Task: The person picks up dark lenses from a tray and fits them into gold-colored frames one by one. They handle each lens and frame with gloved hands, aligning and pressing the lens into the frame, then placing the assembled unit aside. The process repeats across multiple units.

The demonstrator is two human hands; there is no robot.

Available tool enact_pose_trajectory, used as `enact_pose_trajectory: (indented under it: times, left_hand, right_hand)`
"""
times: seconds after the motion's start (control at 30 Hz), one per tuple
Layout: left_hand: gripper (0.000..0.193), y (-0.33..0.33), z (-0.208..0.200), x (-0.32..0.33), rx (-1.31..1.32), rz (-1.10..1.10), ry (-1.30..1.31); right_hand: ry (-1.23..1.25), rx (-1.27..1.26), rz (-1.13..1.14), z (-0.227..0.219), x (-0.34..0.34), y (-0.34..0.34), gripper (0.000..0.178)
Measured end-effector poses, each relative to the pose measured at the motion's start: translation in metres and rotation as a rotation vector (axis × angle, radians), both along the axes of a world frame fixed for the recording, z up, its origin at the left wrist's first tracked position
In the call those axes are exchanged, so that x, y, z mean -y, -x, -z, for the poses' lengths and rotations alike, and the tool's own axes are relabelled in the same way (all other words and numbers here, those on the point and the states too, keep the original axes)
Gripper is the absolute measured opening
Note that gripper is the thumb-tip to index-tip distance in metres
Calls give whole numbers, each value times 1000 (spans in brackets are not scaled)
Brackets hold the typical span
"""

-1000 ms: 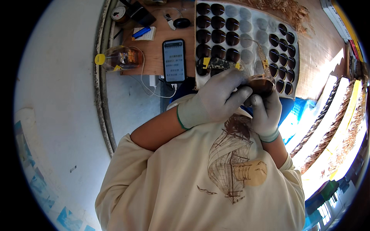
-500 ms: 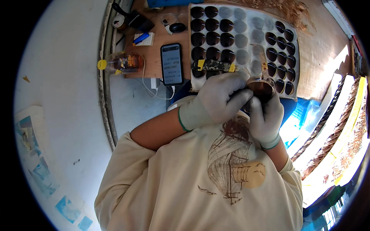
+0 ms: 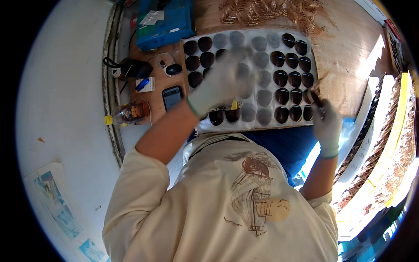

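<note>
A tray point(image 3: 317, 123) of dark round sunglass lenses point(image 3: 281, 78) lies on the table, with several grey round spots point(image 3: 264, 97) among them. My left hand point(image 3: 229, 78), in a pale grey glove, is over the tray's middle-left part, smeared by motion; its fingers cannot be made out. At the tray's right edge my gloved right hand point(image 3: 327, 125) is closed on brown sunglasses point(image 3: 317, 99), seen mostly edge-on and partly hidden by the fingers. A camouflage-patterned strip with yellow tape point(image 3: 234, 105) lies on the tray, partly covered by my left forearm.
Brown glasses frames point(image 3: 270, 14) are heaped behind the tray. At left are a blue box point(image 3: 165, 24), a phone point(image 3: 173, 97), a black mouse point(image 3: 173, 69) and a bottle with a yellow cap point(image 3: 131, 113). Rows of frames point(image 3: 371, 144) stand at the right.
My hands have parted: the left moved forward over the lenses, the right went right with the sunglasses. The view has shifted, showing more of the blue box.
</note>
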State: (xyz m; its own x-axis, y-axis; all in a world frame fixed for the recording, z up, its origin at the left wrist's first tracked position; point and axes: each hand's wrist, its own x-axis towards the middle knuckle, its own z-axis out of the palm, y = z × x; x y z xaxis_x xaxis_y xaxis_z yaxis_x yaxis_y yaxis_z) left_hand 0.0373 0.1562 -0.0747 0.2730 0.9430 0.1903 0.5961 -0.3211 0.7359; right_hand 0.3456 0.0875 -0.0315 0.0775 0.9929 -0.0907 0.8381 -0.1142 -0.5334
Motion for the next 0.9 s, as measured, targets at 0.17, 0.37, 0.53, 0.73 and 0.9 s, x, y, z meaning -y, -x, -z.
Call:
enact_pose_trajectory:
  times: [0.17,0.37,0.53,0.73,0.9]
  left_hand:
    - [57,67,117,-254,362,-634,517]
    - [28,61,111,-263,274,-351,682]
    - [13,65,59,-239,895,-556,772]
    - [23,46,-46,-107,851,-535,278]
    - [17,31,-43,15,570,-336,73]
  right_hand:
    - [72,195,-24,78,-46,-114,23]
    - [-283,233,-66,70,-58,-21,23]
    - [-249,-40,-586,76,-107,167,16]
    - [149,279,-452,85,-165,280,40]
    - [136,213,-453,125,-179,268,47]
